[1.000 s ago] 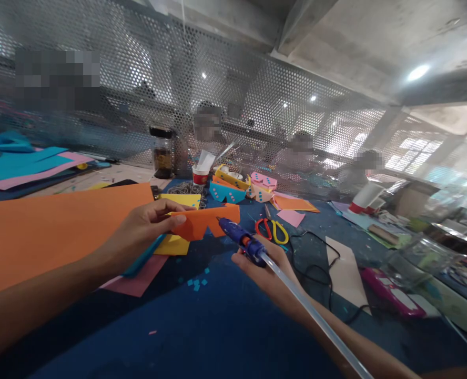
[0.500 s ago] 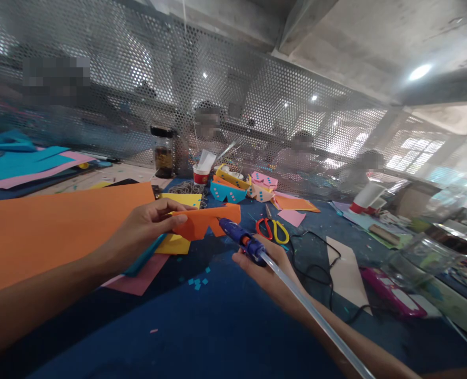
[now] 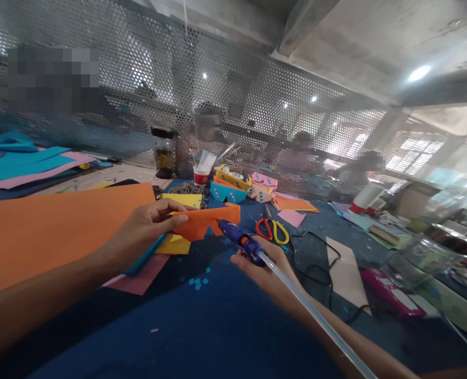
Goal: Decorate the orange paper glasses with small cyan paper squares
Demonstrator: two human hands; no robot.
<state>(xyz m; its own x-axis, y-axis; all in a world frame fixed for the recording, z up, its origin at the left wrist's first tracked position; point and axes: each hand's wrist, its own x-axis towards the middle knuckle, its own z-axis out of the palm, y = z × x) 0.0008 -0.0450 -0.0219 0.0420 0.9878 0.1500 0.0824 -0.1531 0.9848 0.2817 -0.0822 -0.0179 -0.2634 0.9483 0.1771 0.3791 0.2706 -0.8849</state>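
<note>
My left hand (image 3: 156, 221) pinches the left end of an orange paper cut-out (image 3: 196, 223), a strip with a notch in its lower edge. In my right hand (image 3: 271, 271) is a blue glue gun (image 3: 241, 242), with a long clear glue stick (image 3: 312, 310) running out of its back. The gun's tip sits at the cut-out's face near the notch; whether it touches the paper I cannot tell. Several small blue paper squares (image 3: 197, 283) lie on the dark blue table (image 3: 186, 337) below. Scissors (image 3: 272, 230) with red and yellow handles rest just beyond my right hand.
A large orange sheet (image 3: 60, 231) spreads at the left. Finished-looking paper pieces, one blue (image 3: 227, 193), stand beyond the cut-out near a paper cup (image 3: 201, 175) and a lidded jar (image 3: 163, 155). A black cord (image 3: 308, 273) loops at the right, beside a pink power strip (image 3: 393, 292).
Both hands stay almost still. The glue gun's tip has shifted very slightly down and left along the orange cut-out. Behind the mesh, a person at the left has moved.
</note>
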